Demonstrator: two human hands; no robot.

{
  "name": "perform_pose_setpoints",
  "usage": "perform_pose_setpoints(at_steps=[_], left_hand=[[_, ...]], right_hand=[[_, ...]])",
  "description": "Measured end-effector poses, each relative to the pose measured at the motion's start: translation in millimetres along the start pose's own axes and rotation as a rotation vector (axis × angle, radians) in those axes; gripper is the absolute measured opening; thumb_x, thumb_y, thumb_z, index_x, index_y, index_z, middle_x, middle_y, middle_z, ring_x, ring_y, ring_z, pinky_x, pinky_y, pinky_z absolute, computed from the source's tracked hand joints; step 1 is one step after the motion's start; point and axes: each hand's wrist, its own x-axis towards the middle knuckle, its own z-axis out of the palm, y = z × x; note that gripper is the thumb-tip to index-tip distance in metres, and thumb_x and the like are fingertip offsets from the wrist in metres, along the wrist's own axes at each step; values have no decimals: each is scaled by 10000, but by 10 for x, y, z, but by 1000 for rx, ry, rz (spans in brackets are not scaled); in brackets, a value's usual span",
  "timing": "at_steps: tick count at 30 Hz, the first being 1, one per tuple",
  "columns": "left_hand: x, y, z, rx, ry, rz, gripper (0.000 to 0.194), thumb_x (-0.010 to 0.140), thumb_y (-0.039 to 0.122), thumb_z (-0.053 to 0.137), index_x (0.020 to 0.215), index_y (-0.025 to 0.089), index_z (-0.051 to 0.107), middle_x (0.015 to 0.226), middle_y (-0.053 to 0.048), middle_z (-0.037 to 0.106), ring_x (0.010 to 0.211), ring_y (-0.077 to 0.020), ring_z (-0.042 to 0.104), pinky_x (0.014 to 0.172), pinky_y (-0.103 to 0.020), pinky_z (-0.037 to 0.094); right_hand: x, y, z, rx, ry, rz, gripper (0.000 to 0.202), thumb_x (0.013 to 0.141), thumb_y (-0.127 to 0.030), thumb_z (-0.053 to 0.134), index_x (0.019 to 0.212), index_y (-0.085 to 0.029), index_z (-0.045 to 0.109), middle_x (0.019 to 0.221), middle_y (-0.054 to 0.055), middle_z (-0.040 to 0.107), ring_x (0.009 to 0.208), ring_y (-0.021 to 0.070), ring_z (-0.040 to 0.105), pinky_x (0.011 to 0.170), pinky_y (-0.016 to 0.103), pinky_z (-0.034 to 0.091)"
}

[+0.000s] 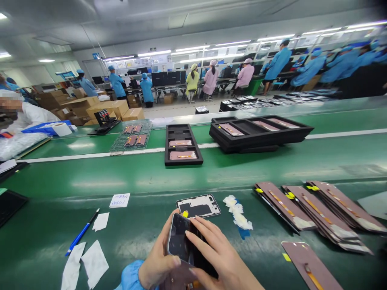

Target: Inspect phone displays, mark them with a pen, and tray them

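My left hand [161,249] wraps round the left side of a phone [178,241] with a dark glossy face and a silver edge, thumb on its lower end. My right hand [220,249] has its fingers bent over the phone's dark right part, the thumb underneath. A small yellow tab [185,214] sticks up at the phone's top edge. Below the hands, a pinkish-brown screen panel [178,278] shows in part. Just behind lies a white-and-black frame-shaped sheet [198,204]. Another pinkish-brown panel [308,264] with an orange ribbon rests at the lower right.
Stacked screen panels [326,217] lie at the right. Crumpled white wipes [237,213] are nearer the middle. A blue pen [83,231] and paper pieces [95,262] lie left. On the green belt [136,173] stand black trays [184,161] with panels. Co-workers sit and stand beyond.
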Motion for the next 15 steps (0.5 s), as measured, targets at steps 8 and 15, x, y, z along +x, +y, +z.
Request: perform_pose_setpoints(at_steps=[8, 15], left_hand=[[107, 167, -31, -65, 240, -196, 570, 959, 408, 468, 1489, 295, 292, 1301, -146, 608, 999, -270, 679, 744, -396, 579], [153, 249, -75, -48, 328, -207, 471, 960, 427, 462, 1375, 203, 466, 1203, -146, 666, 947, -247, 694, 677, -332, 589]], right_hand=[[-157, 183, 9, 611, -74, 479, 645, 935, -530, 483, 1473, -191, 376, 1455, 154, 459, 1326, 281, 460, 1094, 461, 394], [-161, 195, -76, 1140, -343, 792, 479, 890, -559, 558, 1150, -174, 676, 845, 71, 735, 679, 187, 718, 597, 246, 543]])
